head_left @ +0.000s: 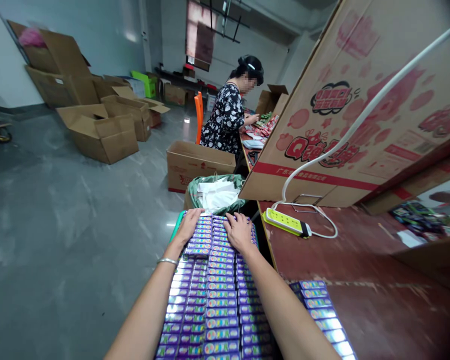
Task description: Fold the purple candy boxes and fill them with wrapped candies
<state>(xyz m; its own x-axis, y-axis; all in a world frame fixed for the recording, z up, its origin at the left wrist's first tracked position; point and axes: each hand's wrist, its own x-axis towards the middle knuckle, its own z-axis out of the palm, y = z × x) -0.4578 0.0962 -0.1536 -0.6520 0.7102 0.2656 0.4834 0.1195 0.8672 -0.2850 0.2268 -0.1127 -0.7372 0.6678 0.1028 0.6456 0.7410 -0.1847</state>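
Resting left hand (187, 227) flat, right hand (240, 233) spread, on purple boxes (221, 295) at far edge of green crate (178, 224) — judged largely filled, with more on bench (360, 255).

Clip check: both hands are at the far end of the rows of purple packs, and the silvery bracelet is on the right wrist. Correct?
Not quite: the head view shows the silvery bracelet on the left wrist. The left hand and right hand are indeed at the purple packs' far end.
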